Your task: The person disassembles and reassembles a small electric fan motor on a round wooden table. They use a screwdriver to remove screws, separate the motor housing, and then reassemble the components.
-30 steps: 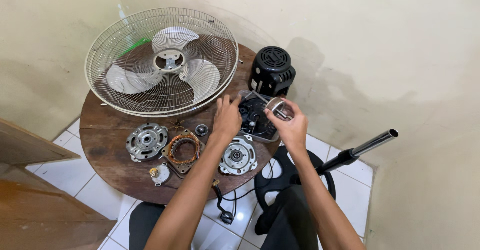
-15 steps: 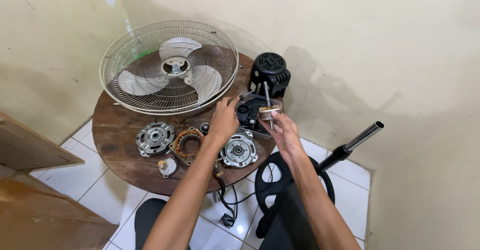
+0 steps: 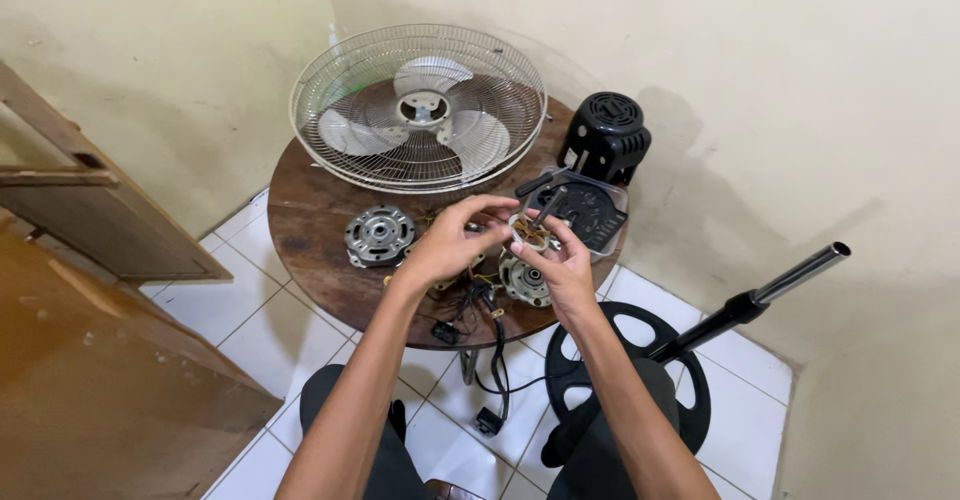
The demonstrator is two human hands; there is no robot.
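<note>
Left hand (image 3: pixel 455 240) joined right hand (image 3: pixel 562 260) | small cup (image 3: pixel 530 230) between both hands

Dark brown round table (image 3: pixel 310 220), silver wire fan guard (image 3: pixel 330 135) — translucent grey blades (image 3: pixel 480 140), black ribbed motor cover (image 3: pixel 605 135), white floor tiles (image 3: pixel 640 305) — cream wall (image 3: pixel 750 50).

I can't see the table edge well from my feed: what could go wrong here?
1. The small round part is held in fingertips only, by left hand and right hand, above the table; a slip could drop it among the motor parts.
2. The wires and cord hang off the round table near the knees; a snag might drag parts off.
</note>
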